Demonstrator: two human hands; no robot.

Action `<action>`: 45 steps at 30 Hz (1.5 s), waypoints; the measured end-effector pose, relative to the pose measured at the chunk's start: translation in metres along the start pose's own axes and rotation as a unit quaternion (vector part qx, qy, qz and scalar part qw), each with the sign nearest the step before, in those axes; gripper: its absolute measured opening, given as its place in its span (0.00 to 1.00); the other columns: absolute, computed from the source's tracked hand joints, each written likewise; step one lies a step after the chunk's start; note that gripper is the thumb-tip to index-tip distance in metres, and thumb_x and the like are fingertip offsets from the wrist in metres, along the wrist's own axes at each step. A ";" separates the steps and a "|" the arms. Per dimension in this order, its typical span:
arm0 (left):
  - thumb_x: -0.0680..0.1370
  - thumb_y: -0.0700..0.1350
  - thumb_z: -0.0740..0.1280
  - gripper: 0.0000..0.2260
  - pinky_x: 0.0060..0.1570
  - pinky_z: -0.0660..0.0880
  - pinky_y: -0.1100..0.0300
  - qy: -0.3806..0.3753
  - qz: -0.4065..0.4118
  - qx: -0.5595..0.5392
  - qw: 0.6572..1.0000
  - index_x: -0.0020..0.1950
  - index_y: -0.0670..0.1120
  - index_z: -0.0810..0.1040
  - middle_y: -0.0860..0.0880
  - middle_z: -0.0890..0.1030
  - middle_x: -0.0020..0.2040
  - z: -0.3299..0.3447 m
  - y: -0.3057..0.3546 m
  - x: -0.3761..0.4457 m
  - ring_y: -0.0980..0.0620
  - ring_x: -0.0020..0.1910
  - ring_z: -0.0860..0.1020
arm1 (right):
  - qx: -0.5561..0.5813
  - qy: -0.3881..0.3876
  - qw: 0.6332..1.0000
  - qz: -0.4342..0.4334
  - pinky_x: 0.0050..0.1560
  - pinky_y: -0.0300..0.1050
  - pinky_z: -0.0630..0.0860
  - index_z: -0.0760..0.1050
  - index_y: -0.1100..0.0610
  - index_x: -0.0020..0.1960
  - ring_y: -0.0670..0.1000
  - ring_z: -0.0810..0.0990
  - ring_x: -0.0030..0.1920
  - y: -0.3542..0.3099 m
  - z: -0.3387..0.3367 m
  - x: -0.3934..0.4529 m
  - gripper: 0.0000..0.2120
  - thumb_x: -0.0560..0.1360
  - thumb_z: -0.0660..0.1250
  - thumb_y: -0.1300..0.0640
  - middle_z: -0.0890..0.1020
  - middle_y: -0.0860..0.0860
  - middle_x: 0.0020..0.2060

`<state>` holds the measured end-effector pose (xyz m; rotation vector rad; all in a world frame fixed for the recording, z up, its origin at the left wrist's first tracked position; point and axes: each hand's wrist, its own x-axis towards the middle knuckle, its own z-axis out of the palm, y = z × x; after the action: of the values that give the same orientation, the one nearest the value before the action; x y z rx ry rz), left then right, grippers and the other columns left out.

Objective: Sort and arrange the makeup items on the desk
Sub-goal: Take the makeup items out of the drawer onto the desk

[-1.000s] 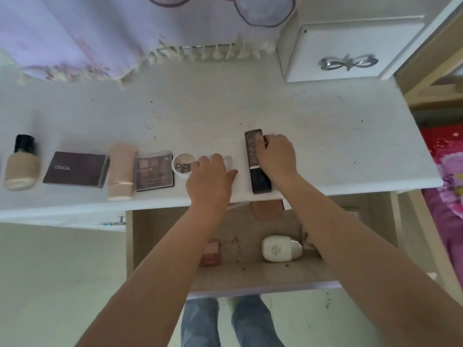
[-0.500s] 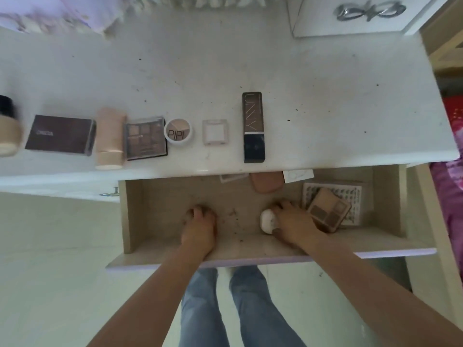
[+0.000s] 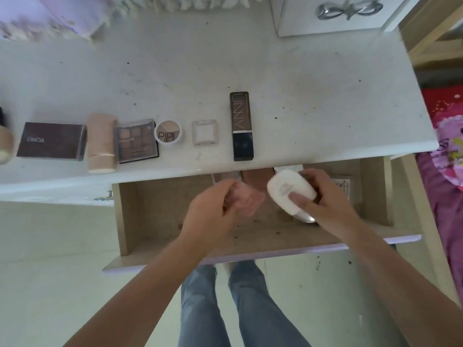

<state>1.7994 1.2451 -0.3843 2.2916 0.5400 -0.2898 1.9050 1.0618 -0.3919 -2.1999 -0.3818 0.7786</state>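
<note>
Both hands are loaded over the open drawer (image 3: pixel 130 214) at centre frame, left hand (image 3: pixel 213 209) gripping a blurred pink item (image 3: pixel 246 199), right hand (image 3: pixel 323 199) pinching a white compact (image 3: pixel 288 190), and either could slip or clip the surface (image 3: pixel 313 96) edge just above

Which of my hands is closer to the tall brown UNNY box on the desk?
Right. The right hand, gripping a white bottle, sits just below and right of the UNNY box; the left hand, holding a pink item, is lower, left.

Left grip (image 3: pixel 215 206) and right grip (image 3: pixel 325 196) both curled, forearms extended forward.
</note>
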 end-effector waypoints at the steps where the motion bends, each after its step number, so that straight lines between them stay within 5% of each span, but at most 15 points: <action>1: 0.77 0.43 0.64 0.17 0.47 0.71 0.69 0.046 0.006 -0.051 0.998 0.66 0.46 0.69 0.56 0.72 0.48 -0.009 0.019 0.004 0.60 0.43 0.73 | 0.037 0.058 0.998 -0.010 0.31 0.30 0.75 0.65 0.51 0.60 0.41 0.75 0.42 -0.009 -0.011 0.001 0.18 0.73 0.67 0.57 0.74 0.41 0.46; 6: 0.78 0.39 0.62 0.15 0.46 0.72 0.61 0.136 -0.043 -0.156 0.977 0.64 0.43 0.68 0.49 0.75 0.54 -0.026 0.083 0.058 0.52 0.50 0.74 | 0.098 0.266 0.959 -0.006 0.35 0.23 0.69 0.67 0.59 0.65 0.45 0.73 0.45 -0.027 -0.047 0.041 0.15 0.79 0.59 0.57 0.73 0.47 0.50; 9: 0.77 0.36 0.60 0.15 0.41 0.63 0.65 0.124 -0.070 -0.123 0.982 0.64 0.41 0.66 0.45 0.75 0.57 -0.018 0.101 0.088 0.54 0.47 0.68 | 0.101 0.264 0.959 0.029 0.41 0.29 0.65 0.65 0.59 0.67 0.47 0.70 0.52 -0.026 -0.058 0.068 0.16 0.80 0.54 0.57 0.72 0.49 0.53; 14: 0.77 0.33 0.58 0.18 0.43 0.64 0.63 0.102 -0.079 -0.112 0.985 0.67 0.40 0.63 0.45 0.74 0.54 -0.001 0.105 0.104 0.50 0.50 0.71 | 0.089 0.269 0.958 0.034 0.42 0.30 0.62 0.66 0.62 0.66 0.50 0.71 0.55 -0.017 -0.061 0.088 0.16 0.80 0.53 0.58 0.74 0.56 0.60; 27: 0.75 0.33 0.60 0.19 0.55 0.69 0.58 -0.006 -0.030 0.138 0.990 0.66 0.43 0.70 0.42 0.71 0.62 -0.010 0.106 0.144 0.43 0.61 0.71 | -0.048 0.276 0.960 0.004 0.47 0.39 0.63 0.71 0.64 0.62 0.56 0.73 0.52 0.002 -0.041 0.106 0.16 0.80 0.56 0.56 0.75 0.60 0.51; 32: 0.76 0.36 0.60 0.19 0.51 0.71 0.55 0.027 -0.014 0.241 0.970 0.66 0.43 0.66 0.43 0.70 0.61 -0.003 0.105 0.144 0.44 0.61 0.70 | -0.044 0.297 0.954 0.002 0.48 0.40 0.64 0.74 0.66 0.58 0.57 0.73 0.50 0.004 -0.037 0.108 0.16 0.79 0.58 0.56 0.75 0.60 0.50; 38: 0.76 0.39 0.62 0.21 0.51 0.72 0.56 0.086 0.066 0.276 0.955 0.68 0.43 0.63 0.45 0.71 0.61 0.000 0.101 0.124 0.45 0.60 0.71 | 0.072 0.299 0.951 0.016 0.50 0.33 0.64 0.72 0.61 0.62 0.46 0.70 0.50 0.008 -0.042 0.095 0.15 0.79 0.57 0.56 0.76 0.53 0.55; 42: 0.68 0.37 0.68 0.11 0.33 0.77 0.57 0.173 0.271 0.226 0.919 0.50 0.40 0.78 0.44 0.81 0.44 0.020 0.076 0.096 0.44 0.41 0.80 | 0.065 0.288 0.954 -0.051 0.45 0.21 0.67 0.76 0.64 0.55 0.44 0.73 0.44 0.027 -0.038 0.058 0.09 0.77 0.61 0.62 0.77 0.54 0.49; 45: 0.70 0.41 0.61 0.11 0.35 0.77 0.62 0.129 0.355 0.195 0.905 0.49 0.42 0.78 0.46 0.82 0.43 0.047 0.051 0.074 0.49 0.39 0.80 | 0.063 0.255 0.964 -0.043 0.41 0.22 0.70 0.76 0.60 0.52 0.45 0.76 0.41 0.054 -0.032 0.021 0.07 0.76 0.63 0.60 0.78 0.52 0.43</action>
<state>1.8866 1.2008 -0.4119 2.7524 -0.2850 0.2992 1.9430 1.0182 -0.4239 -2.1486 -0.1609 0.1657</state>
